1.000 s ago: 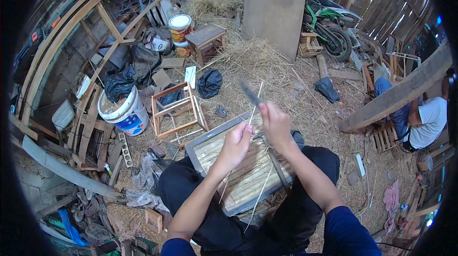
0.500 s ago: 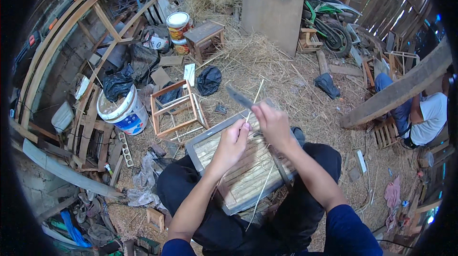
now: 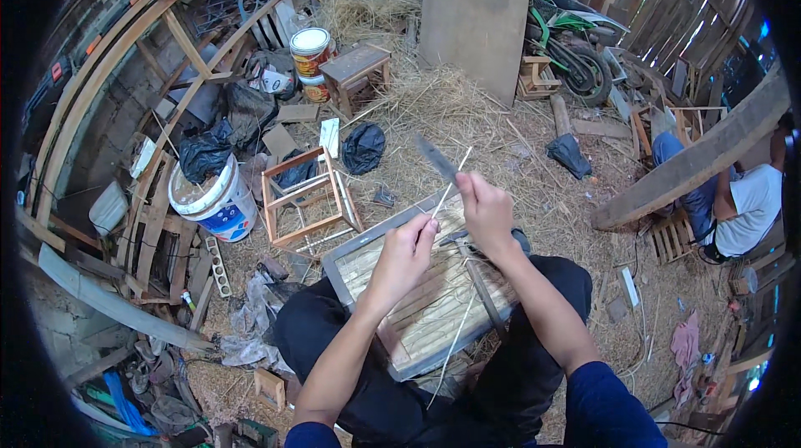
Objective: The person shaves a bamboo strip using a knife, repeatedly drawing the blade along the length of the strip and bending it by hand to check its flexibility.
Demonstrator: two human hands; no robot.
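Note:
My left hand (image 3: 400,254) pinches a thin pale strip (image 3: 449,190), which looks like bamboo or cane, between thumb and forefinger. The strip slants up and away from my fingers. Closed around a knife (image 3: 435,157), my right hand (image 3: 487,216) is just right of the strip; the broad grey blade points far left and its handle is hidden in the fist. Below both hands, a framed slatted panel (image 3: 417,319) lies tilted across my lap. A dark narrow bar (image 3: 484,289) and a long loose strip (image 3: 449,354) rest on it.
Straw and shavings cover the floor. A small wooden frame (image 3: 305,198) and a white bucket (image 3: 232,213) stand to the left, a wooden stool (image 3: 356,68) farther off. On the right, a slanting beam (image 3: 692,160) partly hides a seated person (image 3: 747,210).
My right hand has moved a little right with the knife, widening the gap to my left hand. More of the strip shows between the hands. The left hand sits slightly lower.

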